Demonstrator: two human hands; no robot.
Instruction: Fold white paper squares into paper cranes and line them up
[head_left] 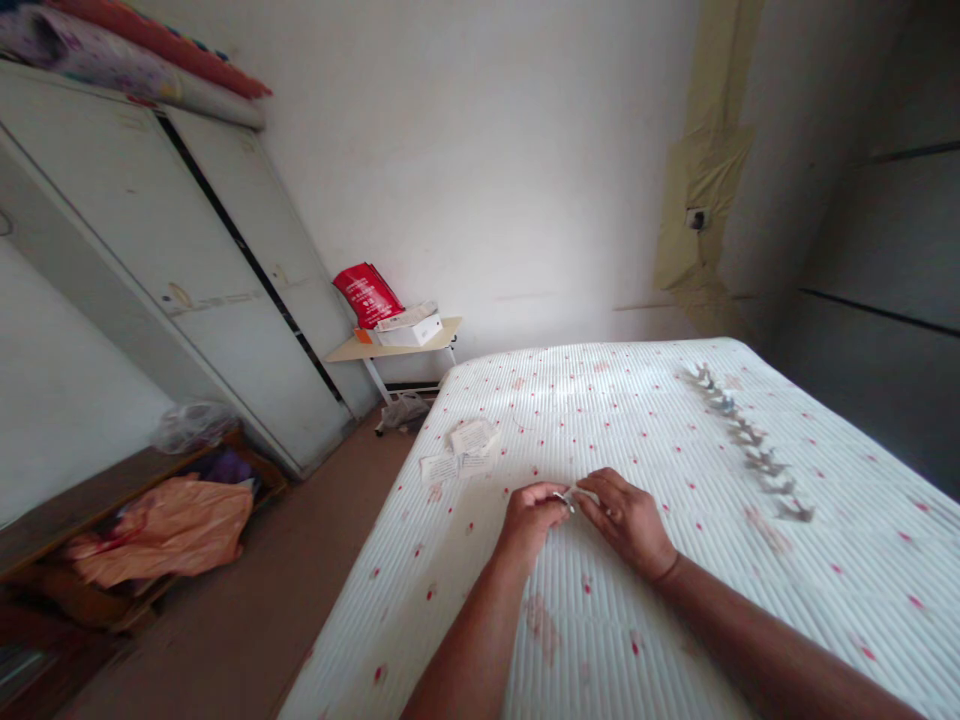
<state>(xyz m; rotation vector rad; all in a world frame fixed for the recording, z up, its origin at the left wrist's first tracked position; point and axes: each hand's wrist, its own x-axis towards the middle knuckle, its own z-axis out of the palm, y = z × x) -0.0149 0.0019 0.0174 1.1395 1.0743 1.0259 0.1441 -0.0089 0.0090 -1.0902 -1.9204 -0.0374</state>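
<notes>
Head view: at the left, a red bag (367, 293) and a white box (417, 332) were set on a surface (346, 350) by the wall (487, 150). On the bed (420, 600), printed paper slips (471, 440) were laid partly overlapping. Right of them, near the bed's middle, a small piece of paper (570, 500) was pinched by the fingertips of the left hand (531, 515) and also gripped by those of the right hand (624, 512). Farther right, small folded figures (765, 464) were lined up in a row.
</notes>
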